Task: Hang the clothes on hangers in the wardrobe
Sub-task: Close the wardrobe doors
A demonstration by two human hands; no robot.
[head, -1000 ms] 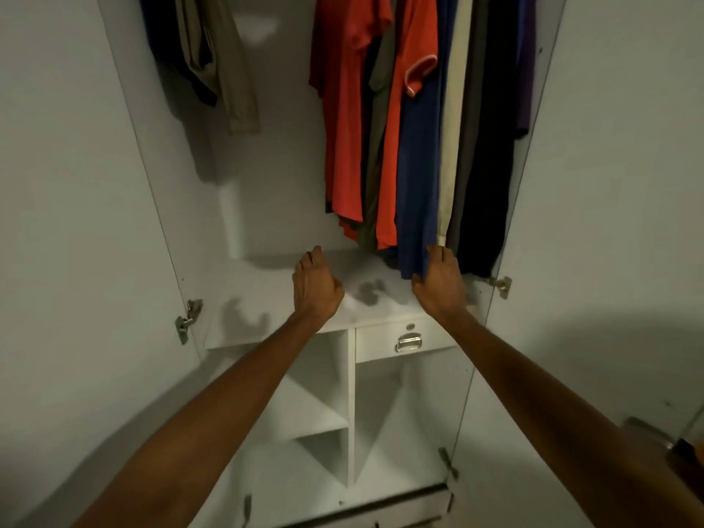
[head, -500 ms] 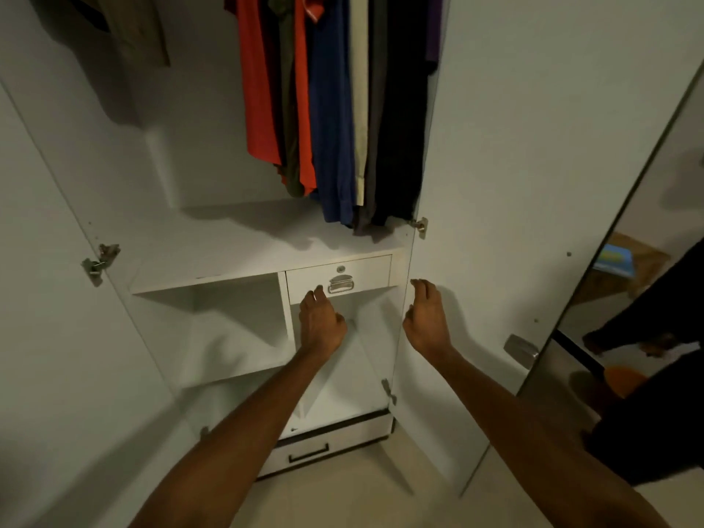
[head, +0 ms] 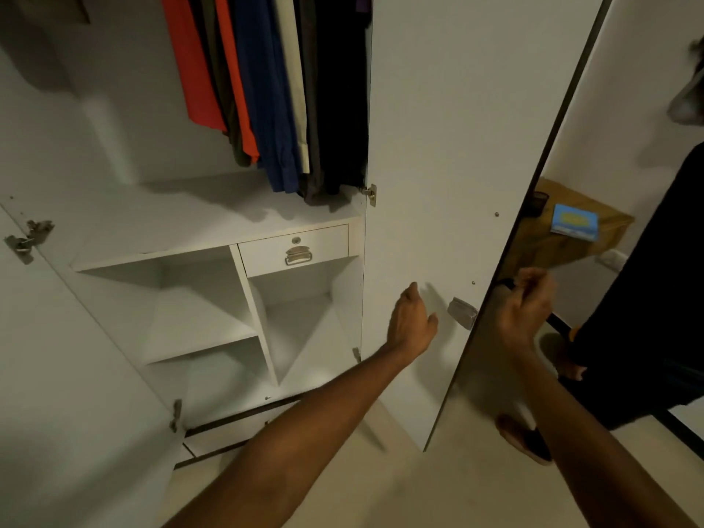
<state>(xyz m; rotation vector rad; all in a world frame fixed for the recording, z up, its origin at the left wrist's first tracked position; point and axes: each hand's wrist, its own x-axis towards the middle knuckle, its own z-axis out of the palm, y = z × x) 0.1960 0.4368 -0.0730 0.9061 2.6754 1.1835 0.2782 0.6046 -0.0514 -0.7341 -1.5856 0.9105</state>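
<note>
Clothes [head: 266, 89] hang in a row inside the open wardrobe [head: 183, 219], above the small drawer [head: 295, 247]. Left hand [head: 413, 323], fingers relaxed and empty, is by the right door [head: 449, 146]. Right hand [head: 527, 310] curls at the door's outer edge; whether it grips cannot be told.

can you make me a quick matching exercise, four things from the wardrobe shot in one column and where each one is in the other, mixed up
Things:
1. small drawer
2. blue shirt
3. left hand
4. blue box

Places:
A. on the wooden table, seen past the open door's edge
B. hanging between orange and cream garments
C. in front of the inner face of the right door, near the metal latch
D. under the wide shelf, above the right lower compartment

Pairs: 1-D, 2-B, 3-C, 4-A
</note>
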